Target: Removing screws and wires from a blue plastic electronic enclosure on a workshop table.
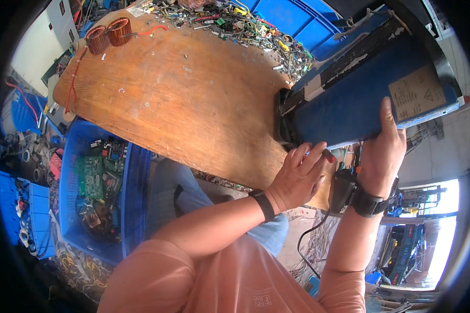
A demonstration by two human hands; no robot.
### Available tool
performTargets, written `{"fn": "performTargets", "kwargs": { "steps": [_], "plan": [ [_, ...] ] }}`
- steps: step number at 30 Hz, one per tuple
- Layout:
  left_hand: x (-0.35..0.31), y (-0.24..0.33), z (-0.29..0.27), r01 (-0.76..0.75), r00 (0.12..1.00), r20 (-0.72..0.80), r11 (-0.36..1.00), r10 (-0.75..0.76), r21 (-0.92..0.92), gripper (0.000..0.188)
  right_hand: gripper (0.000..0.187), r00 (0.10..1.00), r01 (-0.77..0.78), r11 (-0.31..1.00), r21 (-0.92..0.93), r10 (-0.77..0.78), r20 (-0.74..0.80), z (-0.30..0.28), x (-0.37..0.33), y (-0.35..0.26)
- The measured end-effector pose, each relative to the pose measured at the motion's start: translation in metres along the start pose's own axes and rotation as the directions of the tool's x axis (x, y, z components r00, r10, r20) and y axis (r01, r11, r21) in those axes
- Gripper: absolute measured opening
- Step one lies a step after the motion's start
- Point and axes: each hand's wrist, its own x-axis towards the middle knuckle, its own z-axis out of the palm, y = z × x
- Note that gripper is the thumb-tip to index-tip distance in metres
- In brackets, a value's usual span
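Note:
A large blue metal case (339, 117) with black end pieces and a pale label rests tilted at the right end of the wooden table (193, 115). My right hand (384, 151) grips its near lower edge, thumb lying on the blue side and the other fingers mostly hidden. Close to the case's lower left corner, my left hand (300, 177) is closed around a slim tool with a red end (329, 155); most of the tool is hidden by the fingers, so its exact kind does not show.
Two copper coils (119, 32) stand at the table's far left. Wire and connector scraps (235, 31) pile along the back, before a blue bin (297, 21). Left of my legs sits a blue basket (68, 203) holding circuit boards (91, 177). A black cable (300, 248) hangs below my hands.

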Motion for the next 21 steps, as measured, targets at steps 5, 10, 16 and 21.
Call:
{"fn": "performTargets", "kwargs": {
  "steps": [5,10,16,21],
  "plan": [
    [0.002,-0.001,-0.003,0.004,0.999,-0.044,0.998,-0.006,-0.057,0.041,0.030,0.735,-0.606,0.366,0.706,0.598,0.320,-0.006,0.012,-0.027],
    [0.005,0.000,-0.006,0.040,0.996,-0.075,0.990,-0.050,-0.138,0.039,0.025,0.879,-0.469,0.671,0.574,0.415,0.234,-0.001,0.004,-0.013],
    [0.007,-0.003,-0.006,0.060,0.992,-0.098,0.985,-0.077,-0.162,0.036,0.023,0.928,-0.370,0.865,0.339,0.327,0.179,0.001,-0.001,-0.006],
    [0.009,-0.007,-0.004,0.066,0.981,-0.162,0.973,-0.103,-0.221,0.043,0.031,0.988,-0.118,0.987,0.105,0.107,0.109,-0.004,0.000,-0.021]
  ]
}}
